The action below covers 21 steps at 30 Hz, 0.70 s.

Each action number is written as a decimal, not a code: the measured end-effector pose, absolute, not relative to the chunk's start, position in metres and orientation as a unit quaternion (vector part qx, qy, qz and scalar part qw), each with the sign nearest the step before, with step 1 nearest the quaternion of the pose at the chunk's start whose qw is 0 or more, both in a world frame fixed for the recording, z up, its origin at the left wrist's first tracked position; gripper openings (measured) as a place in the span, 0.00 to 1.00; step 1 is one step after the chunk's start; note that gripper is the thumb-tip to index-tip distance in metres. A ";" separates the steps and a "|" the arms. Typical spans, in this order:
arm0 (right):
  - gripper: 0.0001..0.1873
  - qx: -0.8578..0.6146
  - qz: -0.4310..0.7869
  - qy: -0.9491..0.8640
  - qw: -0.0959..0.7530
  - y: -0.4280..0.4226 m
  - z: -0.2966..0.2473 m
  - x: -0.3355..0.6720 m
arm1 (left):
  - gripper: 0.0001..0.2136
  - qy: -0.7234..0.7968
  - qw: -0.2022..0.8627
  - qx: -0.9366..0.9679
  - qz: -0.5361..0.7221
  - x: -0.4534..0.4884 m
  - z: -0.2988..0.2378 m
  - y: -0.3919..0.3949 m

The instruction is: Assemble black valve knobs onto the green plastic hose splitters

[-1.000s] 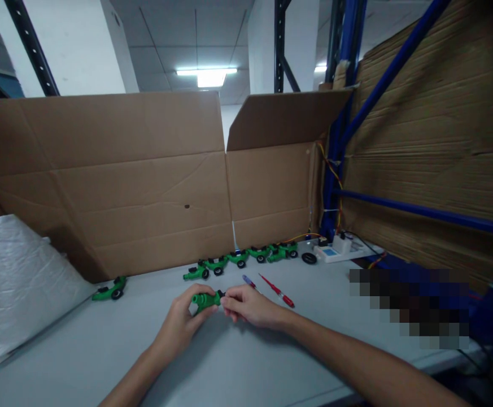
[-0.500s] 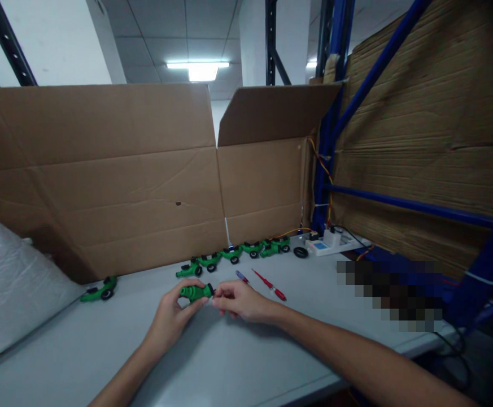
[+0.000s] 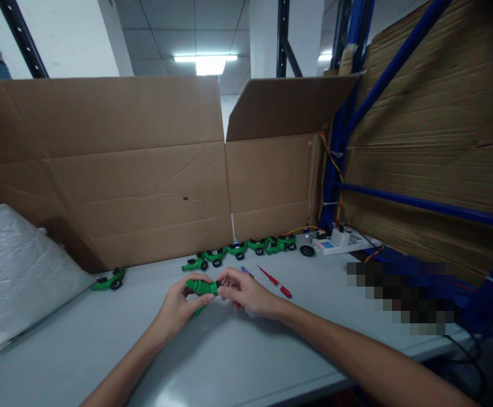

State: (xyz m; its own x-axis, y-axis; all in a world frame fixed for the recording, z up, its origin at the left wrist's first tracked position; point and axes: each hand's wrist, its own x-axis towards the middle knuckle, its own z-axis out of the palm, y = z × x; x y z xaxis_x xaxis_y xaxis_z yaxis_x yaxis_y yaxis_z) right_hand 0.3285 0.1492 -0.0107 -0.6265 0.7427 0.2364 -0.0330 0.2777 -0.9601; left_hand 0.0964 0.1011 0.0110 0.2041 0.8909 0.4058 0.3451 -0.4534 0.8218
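Note:
My left hand point(image 3: 186, 298) is closed around a green toy vehicle part point(image 3: 201, 287), thumb below and fingers above. The part has a ribbed body and a dark right end. At that dark end my right hand point(image 3: 241, 291) is pinched, its fingertips hiding much of it. A bit of green shows under my left thumb. Just behind my right hand lies a blue screwdriver point(image 3: 247, 272), partly covered by the hand. A red screwdriver point(image 3: 275, 281) rests to the right of it on the table.
Several green toy vehicles point(image 3: 235, 250) with black wheels line the back of the grey table point(image 3: 229, 362). Another toy vehicle point(image 3: 109, 280) stands left, beside a white padded bag point(image 3: 21, 277). Black rings point(image 3: 307, 250) and a power strip point(image 3: 343, 244) sit back right. Cardboard point(image 3: 144, 175) walls the back.
The green part has tilted, its dark end now pointing slightly more upward, with both hands still on it. The whole view has shifted a little, moving the scene rightward.

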 end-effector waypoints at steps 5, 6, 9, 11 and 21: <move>0.14 -0.282 0.410 -0.795 0.348 0.142 -0.005 0.336 | 0.19 0.431 0.299 0.720 0.455 0.100 0.011 0.099; 0.11 -0.279 0.386 -0.807 0.348 0.140 -0.004 0.337 | 0.19 0.435 0.310 0.713 0.455 0.100 0.011 0.100; 0.18 -0.246 0.339 -0.841 0.342 0.136 -0.001 0.341 | 0.23 0.444 0.341 0.684 0.468 0.099 0.009 0.101; 0.18 -0.226 0.318 -0.856 0.340 0.135 0.000 0.342 | 0.26 0.449 0.368 0.661 0.475 0.098 0.008 0.101; 0.12 -0.219 0.148 -0.920 0.290 0.142 0.000 0.351 | 0.26 0.434 0.491 0.605 0.451 0.102 0.003 0.099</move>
